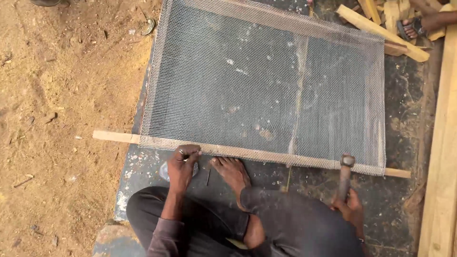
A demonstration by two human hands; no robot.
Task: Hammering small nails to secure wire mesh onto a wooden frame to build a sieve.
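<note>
Left hand (pixel 183 164) pinches a small nail at the near wooden strip (pixel 119 137) of a wire mesh frame (pixel 266 85). Right hand (pixel 350 207) grips a hammer (pixel 345 173), head resting on the strip. Bare foot (pixel 232 172) just beside strip, between hands. Frame lies on dark slab (pixel 404 109); sawdust ground (pixel 62 95) on the left side.

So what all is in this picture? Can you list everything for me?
mesh: one, grey wire, stretched over the frame on the slab
strip: one, pale wood, along the mesh's near edge, ends sticking out both sides
slab: one, dark and paint-flecked, under the mesh
sawdust ground: tan, left of the slab
planks: pale wood, right edge and top right
another person's sandalled foot: one, top right
hammer: one, metal head resting on the strip near the right corner
foot: one, bare, beside the strip
left hand: pinching a small nail on the strip
right hand: gripping the hammer handle
</note>
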